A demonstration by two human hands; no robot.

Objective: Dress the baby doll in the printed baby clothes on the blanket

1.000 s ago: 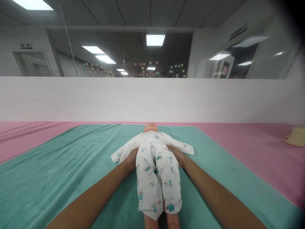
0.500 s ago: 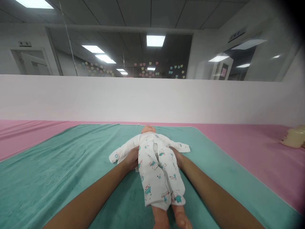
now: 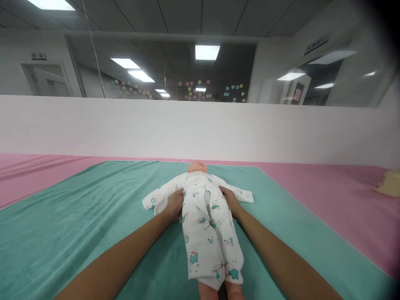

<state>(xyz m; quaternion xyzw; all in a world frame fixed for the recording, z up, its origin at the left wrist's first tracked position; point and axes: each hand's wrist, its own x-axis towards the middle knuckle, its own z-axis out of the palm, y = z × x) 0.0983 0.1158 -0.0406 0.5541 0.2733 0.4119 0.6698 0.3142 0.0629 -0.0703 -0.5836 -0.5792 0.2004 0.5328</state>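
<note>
A baby doll (image 3: 197, 167) lies on its back, head away from me, legs toward me. It wears a white printed top (image 3: 175, 183) with the sleeves spread out, and white baby trousers (image 3: 200, 233) with teal and red prints and a slit near the crotch. At the left side of the waist, my left hand (image 3: 175, 205) is closed on the trousers' upper edge, its fingertips partly hidden by cloth. My right hand (image 3: 230, 201) grips the opposite side of the waist, fingers partly tucked out of sight. Bare doll legs (image 3: 208, 291) show below the hems.
A teal blanket (image 3: 109, 208) lies under the doll, over a pink sheet (image 3: 337, 196). Behind stands a low white wall (image 3: 156, 129) with glass above it. A cream-coloured object (image 3: 389, 183) sits at the far right edge.
Both hands stay at the doll's waist; my right hand shows a little more and sits slightly higher. The trouser hems appear lower in view, and the doll's feet have left the frame.
</note>
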